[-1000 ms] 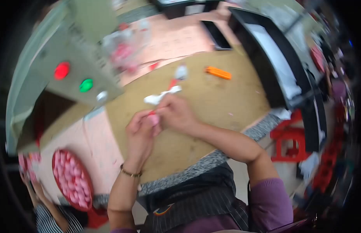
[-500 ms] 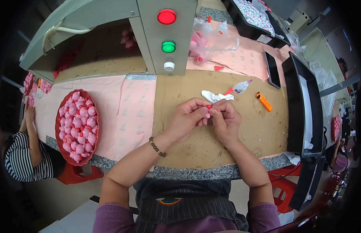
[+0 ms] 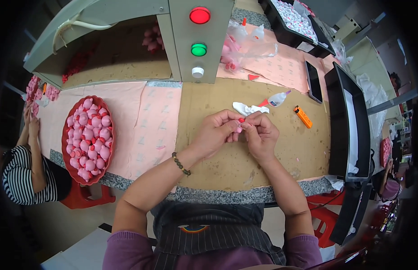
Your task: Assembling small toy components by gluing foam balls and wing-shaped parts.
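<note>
Above the brown board (image 3: 209, 175), my left hand (image 3: 216, 131) and my right hand (image 3: 261, 136) meet with their fingertips pinched together. Between them is a small pink figure with a red part (image 3: 241, 120), mostly hidden by the fingers; both hands grip it. A crumpled white cloth (image 3: 249, 109) lies just beyond the fingertips. Beside the cloth rests a small clear squeeze bottle (image 3: 278, 99) with a purple tip, next to a red cap. An orange lighter (image 3: 303, 117) lies on the board to the right of my right hand.
At left stands a red scalloped tray (image 3: 66, 155) full of pink and red pieces. A grey machine (image 3: 182, 58) with lit buttons rises at the back. To the right are a black bin (image 3: 341, 148) and a phone (image 3: 313, 81). A co-worker in a striped shirt (image 3: 26, 180) sits far left.
The view has shifted slightly, so the whole scene sits a little differently. My hands keep nearly the same pinch on the small figure.
</note>
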A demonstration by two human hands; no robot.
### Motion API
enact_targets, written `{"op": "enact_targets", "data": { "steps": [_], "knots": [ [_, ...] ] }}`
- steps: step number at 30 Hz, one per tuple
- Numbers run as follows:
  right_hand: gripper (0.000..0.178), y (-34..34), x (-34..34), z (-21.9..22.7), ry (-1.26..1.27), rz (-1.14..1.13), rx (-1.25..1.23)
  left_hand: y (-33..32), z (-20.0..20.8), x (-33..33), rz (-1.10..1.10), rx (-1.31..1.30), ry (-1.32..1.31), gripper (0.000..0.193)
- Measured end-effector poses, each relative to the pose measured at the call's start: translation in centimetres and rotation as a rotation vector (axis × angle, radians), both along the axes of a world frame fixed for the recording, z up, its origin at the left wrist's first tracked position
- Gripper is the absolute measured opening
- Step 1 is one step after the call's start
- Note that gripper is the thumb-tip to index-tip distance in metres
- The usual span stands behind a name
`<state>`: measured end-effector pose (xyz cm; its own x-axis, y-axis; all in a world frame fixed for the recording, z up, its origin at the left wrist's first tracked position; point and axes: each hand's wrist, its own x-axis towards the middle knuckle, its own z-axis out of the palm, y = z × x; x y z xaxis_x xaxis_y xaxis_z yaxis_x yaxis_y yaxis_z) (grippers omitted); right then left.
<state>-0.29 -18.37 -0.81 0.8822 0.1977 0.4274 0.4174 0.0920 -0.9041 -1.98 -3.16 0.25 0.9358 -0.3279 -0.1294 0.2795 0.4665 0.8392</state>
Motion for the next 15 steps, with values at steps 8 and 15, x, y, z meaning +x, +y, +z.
{"op": "enact_targets", "data": {
  "steps": [8, 15],
  "knots": [
    [0.01, 0.2, -0.8, 0.9, 0.2, 0.018, 0.232, 0.0, -0.3, 0.0, 0.038, -0.081, 0.052, 0.014],
    [0.008, -0.2, 0.5, 0.0, 0.032, -0.076, 0.011, 0.6, -0.1, 0.3, -0.02, -0.023, -0.022, 0.012]
  ]
}}
